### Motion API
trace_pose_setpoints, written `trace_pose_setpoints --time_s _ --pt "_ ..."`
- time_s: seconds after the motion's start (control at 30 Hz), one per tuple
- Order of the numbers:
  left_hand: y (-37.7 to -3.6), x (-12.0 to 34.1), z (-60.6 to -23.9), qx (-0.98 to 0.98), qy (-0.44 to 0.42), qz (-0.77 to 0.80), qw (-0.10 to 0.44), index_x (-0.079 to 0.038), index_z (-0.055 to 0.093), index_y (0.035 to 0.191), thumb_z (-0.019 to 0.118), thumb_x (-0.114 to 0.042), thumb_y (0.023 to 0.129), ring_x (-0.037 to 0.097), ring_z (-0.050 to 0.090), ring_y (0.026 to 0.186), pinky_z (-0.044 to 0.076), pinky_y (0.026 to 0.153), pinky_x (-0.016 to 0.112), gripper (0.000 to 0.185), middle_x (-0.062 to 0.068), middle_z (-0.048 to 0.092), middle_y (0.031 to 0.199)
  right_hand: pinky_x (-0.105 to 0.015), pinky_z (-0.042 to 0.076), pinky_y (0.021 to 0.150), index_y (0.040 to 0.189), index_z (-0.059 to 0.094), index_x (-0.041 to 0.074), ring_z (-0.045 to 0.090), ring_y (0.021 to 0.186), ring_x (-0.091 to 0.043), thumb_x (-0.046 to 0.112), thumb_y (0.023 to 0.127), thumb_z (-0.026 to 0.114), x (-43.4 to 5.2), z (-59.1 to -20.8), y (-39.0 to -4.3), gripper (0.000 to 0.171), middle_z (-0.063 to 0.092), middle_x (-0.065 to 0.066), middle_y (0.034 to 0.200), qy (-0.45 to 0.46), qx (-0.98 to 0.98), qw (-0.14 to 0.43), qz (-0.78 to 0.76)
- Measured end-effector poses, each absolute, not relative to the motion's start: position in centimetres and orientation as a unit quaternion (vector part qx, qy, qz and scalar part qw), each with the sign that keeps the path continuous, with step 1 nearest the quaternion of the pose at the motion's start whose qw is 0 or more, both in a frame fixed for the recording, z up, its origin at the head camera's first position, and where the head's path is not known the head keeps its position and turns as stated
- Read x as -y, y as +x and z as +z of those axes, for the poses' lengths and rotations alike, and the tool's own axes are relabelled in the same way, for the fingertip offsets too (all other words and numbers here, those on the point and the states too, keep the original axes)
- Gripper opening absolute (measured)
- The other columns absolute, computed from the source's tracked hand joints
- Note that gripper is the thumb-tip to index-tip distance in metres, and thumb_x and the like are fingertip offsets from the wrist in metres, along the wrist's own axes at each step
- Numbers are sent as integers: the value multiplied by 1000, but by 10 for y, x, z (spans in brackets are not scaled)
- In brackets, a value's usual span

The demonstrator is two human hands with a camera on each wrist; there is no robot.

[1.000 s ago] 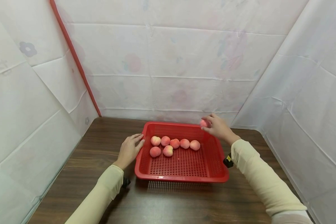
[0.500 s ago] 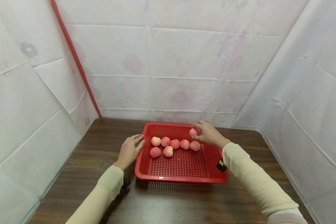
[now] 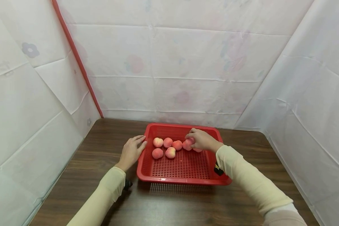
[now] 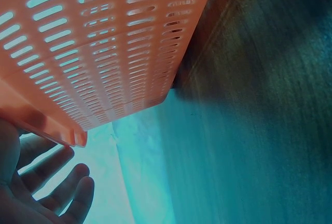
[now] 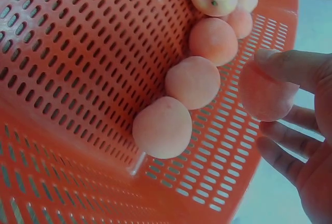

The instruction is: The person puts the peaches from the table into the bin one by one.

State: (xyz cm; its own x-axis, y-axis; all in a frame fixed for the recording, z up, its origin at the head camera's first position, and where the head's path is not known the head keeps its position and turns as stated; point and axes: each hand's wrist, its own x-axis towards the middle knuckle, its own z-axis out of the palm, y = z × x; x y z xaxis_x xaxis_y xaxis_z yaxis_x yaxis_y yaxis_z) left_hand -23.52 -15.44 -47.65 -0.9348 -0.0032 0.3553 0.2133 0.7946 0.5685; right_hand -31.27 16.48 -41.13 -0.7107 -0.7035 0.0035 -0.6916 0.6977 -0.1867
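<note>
A red plastic basket with slotted walls stands on the table. Inside it, several peaches form a row near the far wall, with a peach and a yellower peach in front of them. My right hand pinches another peach between thumb and fingers, over the right part of the row. In the head view this hand partly covers the row's rightmost peach. My left hand rests at the basket's left rim; in the left wrist view its fingers are loosely extended beside the rim.
The dark wood-grain table extends around the basket. White patterned sheets rise behind it and along both sides. A red strip runs down the left corner. A black wrist device sits under the right forearm, over the basket's right wall.
My right hand has carried its peach left and down from the basket's far right corner to over the row. My left hand and the other peaches have stayed in place.
</note>
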Motion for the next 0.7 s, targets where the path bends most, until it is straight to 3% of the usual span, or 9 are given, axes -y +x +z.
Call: trace_pose_setpoints --time_s 0.4,0.7 --pt "-234 155 -476 933 -57 -312 169 -6 65 128 62 -27 95 34 58 116 46 99 52 39 13 64 130 -36 51 80 114 73 13 57 88 -18 19 78 79 -155 -432 -313 37 61 -3 102 -434 -900 42 -20" --pt "-233 156 -473 934 -55 -308 171 -7 65 127 63 -27 95 34 59 114 47 98 51 39 14 64 130 -32 48 75 111 74 16 52 80 -15 16 78 78 -149 -435 -313 34 61 0 94 -440 -895 60 -32"
